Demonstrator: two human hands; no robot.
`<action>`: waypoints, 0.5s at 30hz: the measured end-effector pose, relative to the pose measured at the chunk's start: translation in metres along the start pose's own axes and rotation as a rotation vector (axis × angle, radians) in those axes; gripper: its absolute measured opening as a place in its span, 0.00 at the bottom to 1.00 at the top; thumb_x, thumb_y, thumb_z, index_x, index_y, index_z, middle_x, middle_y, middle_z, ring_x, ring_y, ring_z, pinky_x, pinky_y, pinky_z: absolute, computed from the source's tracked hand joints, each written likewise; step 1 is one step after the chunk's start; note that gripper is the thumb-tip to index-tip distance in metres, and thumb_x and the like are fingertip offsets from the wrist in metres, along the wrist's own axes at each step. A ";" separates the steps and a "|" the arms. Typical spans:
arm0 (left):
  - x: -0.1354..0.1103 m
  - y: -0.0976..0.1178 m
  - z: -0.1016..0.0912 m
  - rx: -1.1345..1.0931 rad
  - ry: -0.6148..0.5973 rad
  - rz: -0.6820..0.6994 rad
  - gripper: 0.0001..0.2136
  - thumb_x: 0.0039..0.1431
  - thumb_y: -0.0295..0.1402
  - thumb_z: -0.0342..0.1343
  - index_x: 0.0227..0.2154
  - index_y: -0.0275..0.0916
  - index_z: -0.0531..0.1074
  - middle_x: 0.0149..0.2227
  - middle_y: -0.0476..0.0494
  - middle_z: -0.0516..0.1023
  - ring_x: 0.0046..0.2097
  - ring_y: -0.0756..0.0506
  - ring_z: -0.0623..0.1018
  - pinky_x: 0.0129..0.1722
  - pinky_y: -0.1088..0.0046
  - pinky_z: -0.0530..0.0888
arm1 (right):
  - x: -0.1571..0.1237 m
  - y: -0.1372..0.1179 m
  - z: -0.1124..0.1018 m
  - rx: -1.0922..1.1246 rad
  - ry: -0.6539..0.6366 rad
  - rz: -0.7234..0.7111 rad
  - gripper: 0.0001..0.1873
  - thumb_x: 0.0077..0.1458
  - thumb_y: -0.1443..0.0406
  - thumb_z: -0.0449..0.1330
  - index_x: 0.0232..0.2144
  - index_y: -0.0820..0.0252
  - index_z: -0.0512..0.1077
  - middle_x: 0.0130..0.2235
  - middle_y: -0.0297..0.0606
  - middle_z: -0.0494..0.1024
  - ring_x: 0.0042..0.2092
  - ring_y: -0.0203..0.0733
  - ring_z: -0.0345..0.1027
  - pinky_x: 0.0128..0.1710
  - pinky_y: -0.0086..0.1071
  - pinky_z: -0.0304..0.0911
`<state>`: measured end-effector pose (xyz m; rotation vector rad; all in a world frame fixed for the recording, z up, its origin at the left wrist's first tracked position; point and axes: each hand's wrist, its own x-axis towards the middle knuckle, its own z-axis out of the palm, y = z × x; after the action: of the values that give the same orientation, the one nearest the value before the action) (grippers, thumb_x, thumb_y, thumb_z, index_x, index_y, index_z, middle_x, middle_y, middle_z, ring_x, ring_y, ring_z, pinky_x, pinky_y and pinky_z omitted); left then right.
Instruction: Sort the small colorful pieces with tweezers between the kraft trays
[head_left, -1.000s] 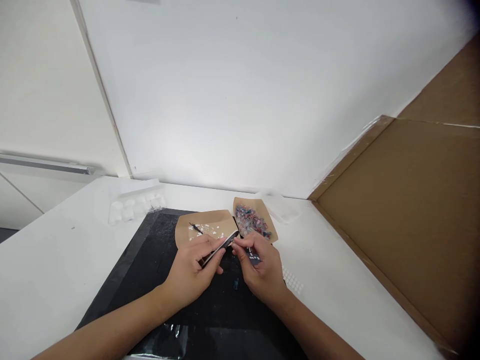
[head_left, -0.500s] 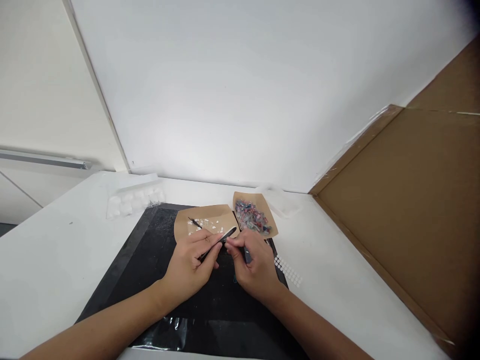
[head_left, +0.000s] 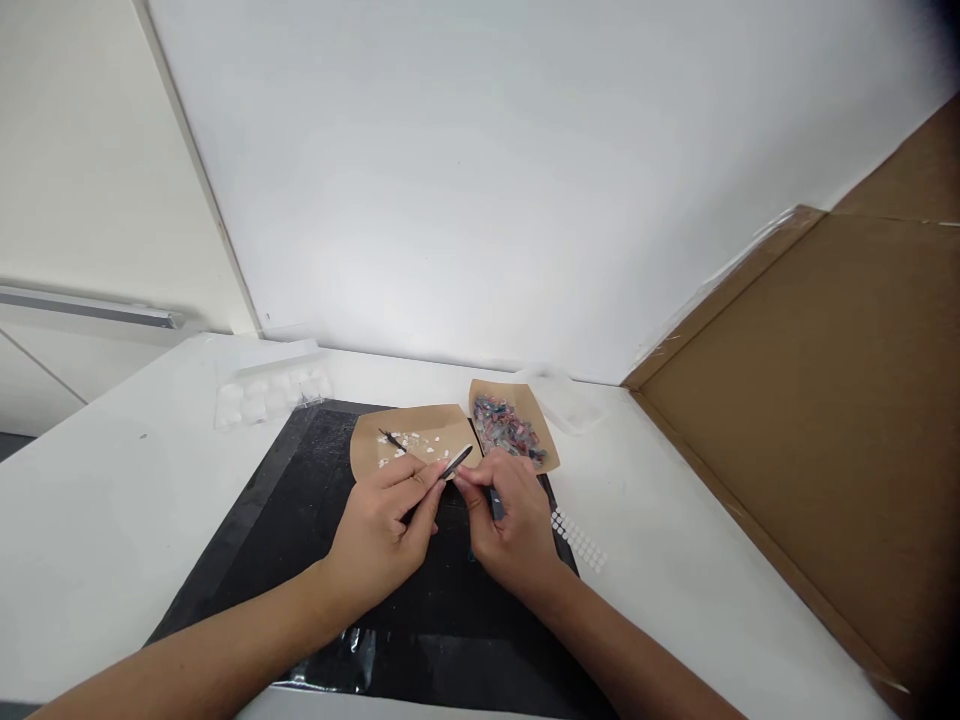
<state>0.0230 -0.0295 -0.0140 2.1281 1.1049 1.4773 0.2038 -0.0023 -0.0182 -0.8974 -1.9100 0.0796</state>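
Both hands meet over a black mat (head_left: 315, 560) on a white table. My left hand (head_left: 382, 530) is closed around dark tweezers (head_left: 452, 465), whose tips point up and to the right. My right hand (head_left: 506, 525) is pinched right at those tips, holding a small dark piece I cannot make out. Just behind the hands lie two brown paper pieces: one (head_left: 409, 440) carries small white bits and a thin dark stick, the other (head_left: 514, 425) carries a heap of small red and blue parts.
A clear plastic blister tray (head_left: 262, 390) sits at the back left of the table. A clear lid (head_left: 570, 405) lies behind the heap. Rows of white dots (head_left: 577, 540) lie right of the mat. A large cardboard sheet (head_left: 810, 430) leans at the right.
Both hands have stayed together at the tweezers' tips, shifting slightly up in the picture as the view moved. The grip on the tweezers is unchanged.
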 end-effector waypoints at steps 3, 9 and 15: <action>0.000 0.001 0.000 -0.010 -0.003 -0.018 0.13 0.70 0.25 0.55 0.53 0.38 0.79 0.35 0.44 0.78 0.26 0.54 0.77 0.29 0.78 0.76 | 0.002 0.000 -0.001 -0.018 0.049 0.008 0.07 0.65 0.72 0.60 0.35 0.56 0.70 0.30 0.32 0.73 0.33 0.40 0.68 0.39 0.40 0.55; 0.001 0.002 -0.002 0.038 0.005 0.013 0.13 0.70 0.25 0.54 0.51 0.36 0.80 0.33 0.44 0.77 0.28 0.51 0.78 0.32 0.76 0.76 | 0.002 -0.003 0.000 -0.008 -0.010 -0.015 0.07 0.65 0.72 0.60 0.34 0.56 0.69 0.29 0.31 0.73 0.33 0.40 0.68 0.39 0.40 0.55; 0.001 0.000 0.000 0.053 -0.002 0.022 0.14 0.70 0.25 0.53 0.52 0.36 0.80 0.34 0.43 0.78 0.28 0.51 0.77 0.31 0.76 0.76 | 0.004 -0.001 -0.001 0.018 0.015 0.003 0.06 0.65 0.71 0.60 0.35 0.56 0.70 0.31 0.32 0.75 0.34 0.40 0.69 0.40 0.39 0.56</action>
<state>0.0230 -0.0289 -0.0127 2.1835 1.1353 1.4715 0.2034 -0.0012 -0.0142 -0.8863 -1.8920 0.0911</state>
